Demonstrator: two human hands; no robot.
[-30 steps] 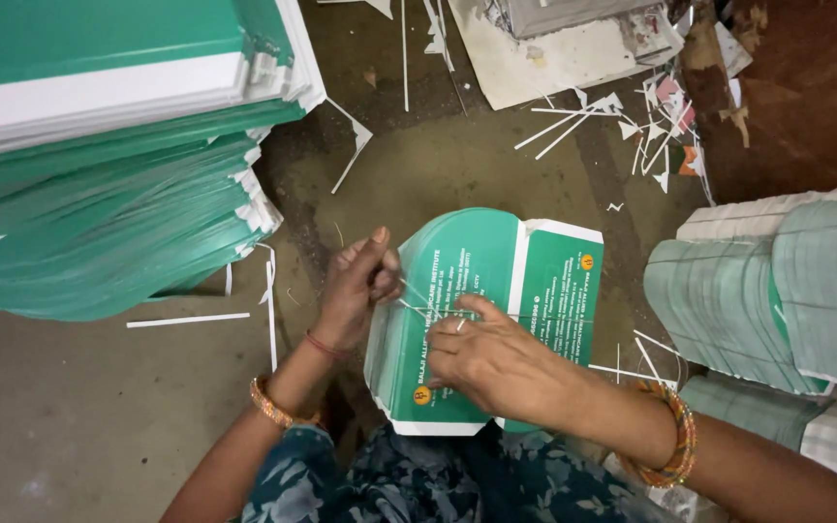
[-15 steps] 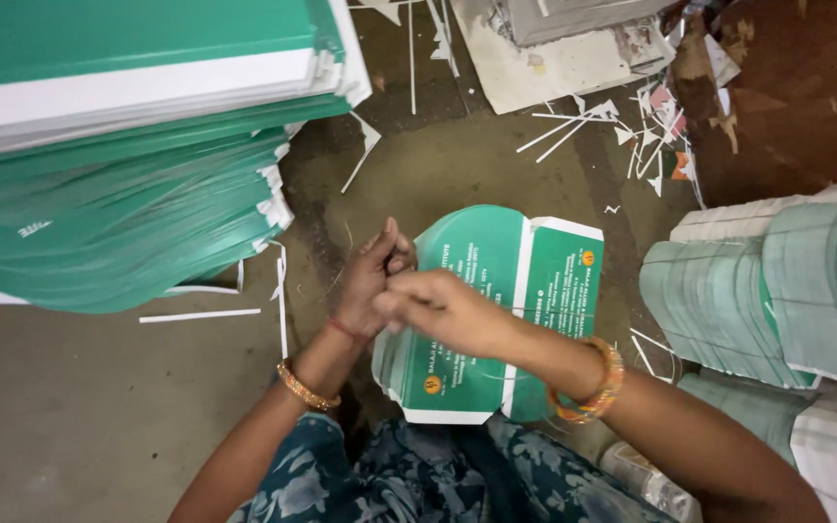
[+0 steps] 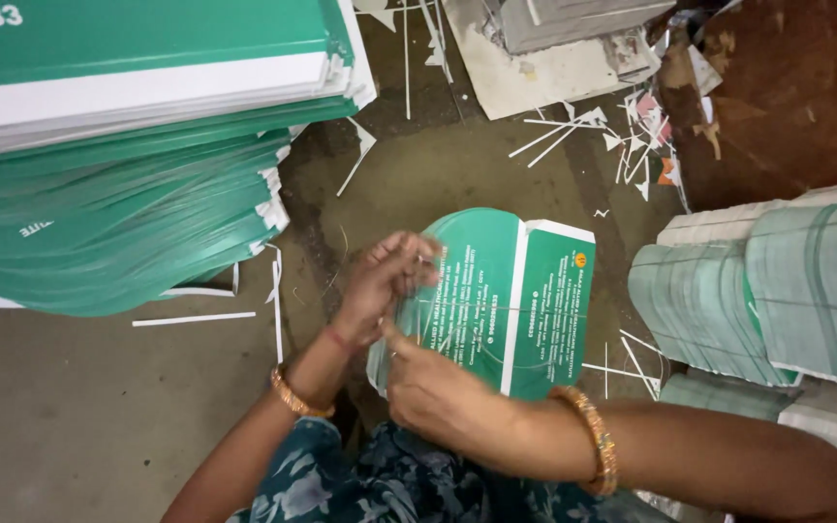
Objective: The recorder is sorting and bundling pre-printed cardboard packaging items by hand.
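Observation:
A small stack of green printed card cut-outs (image 3: 535, 300) with a rounded top lies on the floor in front of me. A thin thread (image 3: 496, 312) runs across its face. My left hand (image 3: 385, 281) is at the stack's upper left edge, fingers pinched on the thread. At the stack's lower left edge, my right hand (image 3: 438, 392) has its fingers closed on the thread too. Both wrists wear gold bangles.
A tall slumped pile of green sheets (image 3: 118, 223) fills the left. Bundled pale green stacks (image 3: 777, 291) stand at the right. White paper strips (image 3: 564, 131) and scraps litter the floor beyond, near a grey board (image 3: 535, 77). My patterned clothing (image 3: 389, 484) is at the bottom.
My right hand slid off the face of the card stack to meet the left hand, then dropped to the stack's near left edge. The left hand stayed at the upper edge.

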